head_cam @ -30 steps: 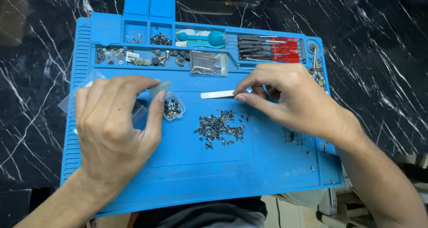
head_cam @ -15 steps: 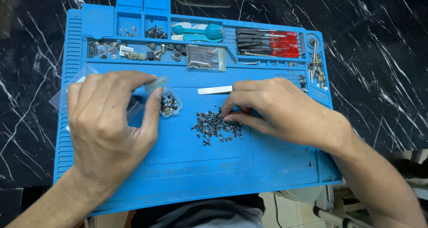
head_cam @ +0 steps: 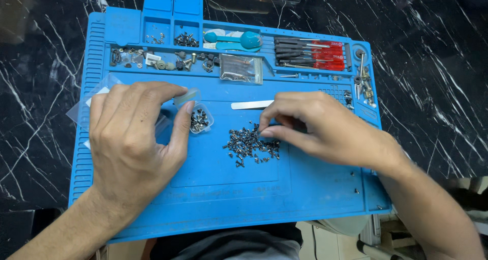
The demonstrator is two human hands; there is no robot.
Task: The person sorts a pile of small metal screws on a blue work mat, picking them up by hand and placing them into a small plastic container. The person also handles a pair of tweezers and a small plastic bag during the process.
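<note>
While tweezers (head_cam: 251, 105) lie behind, right hand (head_cam: 325, 130) pinches screws (head_cam: 249, 145).

Both hands (head_cam: 133, 138) (head_cam: 320, 125) low, fingertips pinched

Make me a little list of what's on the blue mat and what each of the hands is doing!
Mat: blue work mat on a black marbled table
Left hand: pinching a small clear box with screws inside
Right hand: fingertips pinched at the edge of a loose screw pile
Beside right hand: flat metal tweezers
Top trays: red-handled screwdrivers, teal tool, small clear bag
</note>
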